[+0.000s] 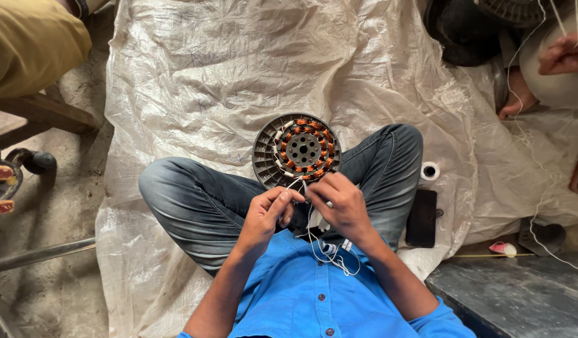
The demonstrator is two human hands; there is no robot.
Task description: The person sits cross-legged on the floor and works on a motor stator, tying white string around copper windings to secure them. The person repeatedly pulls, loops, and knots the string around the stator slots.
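Note:
A round grey fan motor stator (pixel 296 150) with copper windings rests between my crossed knees, tilted toward me. White wires (pixel 323 250) run from its near edge down over my blue shirt. My left hand (pixel 267 209) pinches a thin white wire end just below the stator. My right hand (pixel 339 200) is closed on the wires beside it, fingertips nearly touching the left hand's.
I sit on a pale plastic sheet (pixel 239 69). A white tape roll (pixel 430 170) and a black phone (pixel 421 218) lie by my right knee. Another person's hands (pixel 564 55) work on a white housing at the top right. A wooden stool leg (pixel 45 112) stands left.

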